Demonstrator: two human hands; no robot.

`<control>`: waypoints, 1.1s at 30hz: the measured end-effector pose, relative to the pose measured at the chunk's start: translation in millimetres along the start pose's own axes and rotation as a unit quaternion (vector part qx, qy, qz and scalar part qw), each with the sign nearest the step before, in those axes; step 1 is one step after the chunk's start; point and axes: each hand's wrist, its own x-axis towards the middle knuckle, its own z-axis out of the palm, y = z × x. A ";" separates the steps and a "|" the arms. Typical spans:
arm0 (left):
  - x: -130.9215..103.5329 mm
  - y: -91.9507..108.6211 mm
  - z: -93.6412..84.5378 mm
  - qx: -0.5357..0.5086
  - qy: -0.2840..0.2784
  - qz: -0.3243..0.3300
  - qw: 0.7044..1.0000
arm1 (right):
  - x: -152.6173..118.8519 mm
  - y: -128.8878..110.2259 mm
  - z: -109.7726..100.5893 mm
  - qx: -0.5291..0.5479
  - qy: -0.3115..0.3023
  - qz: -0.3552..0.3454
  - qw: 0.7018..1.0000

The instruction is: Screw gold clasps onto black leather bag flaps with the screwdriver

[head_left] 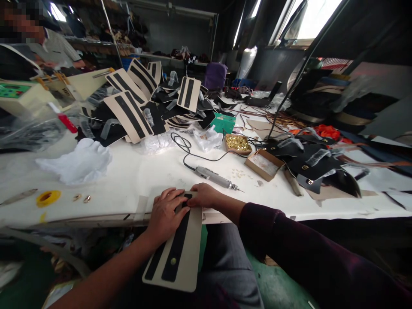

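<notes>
A beige panel [189, 257] with black strips and a round gold piece near its lower end extends from the table's front edge over the lap. My left hand [165, 212] lies on the panel's upper part, fingers spread and the thumb across a black strip. Bent around the panel's upper right side, my right hand [204, 196] holds it, its thumb close to the left thumb. What lies beneath the fingertips is hidden. Just beyond the hands is a grey rotary tool [214, 177] with a thin tip and a black cable.
Similar striped panels [127, 116] are heaped at the back left. White cloth [79, 161] and yellow tape [48, 198] lie left. A box of gold pieces [238, 143], an open carton [264, 165] and black pieces [305, 165] stand right. A person [58, 47] is at the far left.
</notes>
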 end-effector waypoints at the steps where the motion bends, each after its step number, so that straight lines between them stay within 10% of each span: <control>1: 1.1 -0.3 0.0 0.000 -0.003 0.000 1.000 | -0.9 1.9 -0.1 0.005 0.000 -0.002 1.000; 22: 0.2 -9.8 9.5 0.023 0.009 0.027 0.999 | -18.0 25.0 4.6 -0.046 0.163 -0.071 0.983; 26: -1.0 -13.9 13.3 0.013 0.025 0.042 0.999 | -42.4 66.9 -25.1 -0.004 0.315 -0.105 0.943; 33: -1.5 -18.4 16.4 0.006 0.038 0.054 0.998 | -58.5 190.4 -93.5 -0.023 0.460 0.046 0.886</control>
